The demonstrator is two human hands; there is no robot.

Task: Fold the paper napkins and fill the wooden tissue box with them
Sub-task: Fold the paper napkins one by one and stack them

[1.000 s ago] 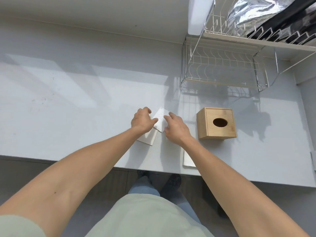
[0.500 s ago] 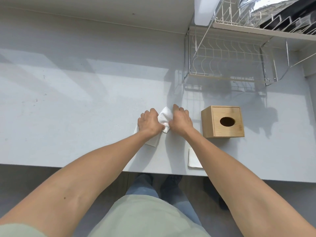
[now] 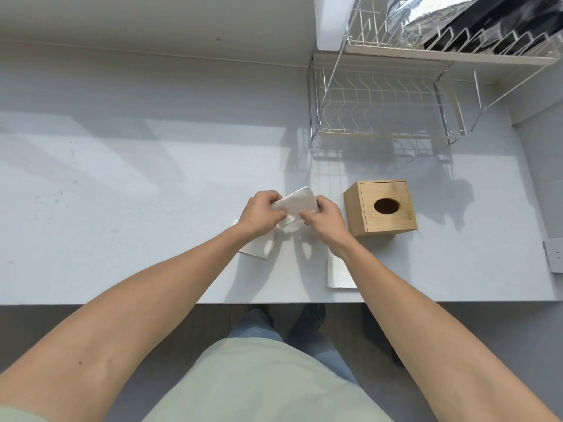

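Observation:
A white paper napkin (image 3: pixel 295 205) is held just above the counter between both hands, partly folded. My left hand (image 3: pixel 261 213) pinches its left side and my right hand (image 3: pixel 325 220) pinches its right side. Under my left hand lies a flat stack of napkins (image 3: pixel 255 249). Another folded napkin (image 3: pixel 337 274) rests near the counter's front edge, partly hidden by my right forearm. The wooden tissue box (image 3: pixel 380 208), with an oval hole in its top, stands just right of my right hand.
A wire dish rack (image 3: pixel 384 111) stands at the back right of the white counter (image 3: pixel 122 208), with a shiny foil bag (image 3: pixel 441 16) on its upper tier. A wall socket (image 3: pixel 554 259) sits at the far right. The counter's front edge runs just below the napkins.
Both hands have lifted the napkin off the stack and brought it together between them, folding it. The view shifted slightly; the box has not moved.

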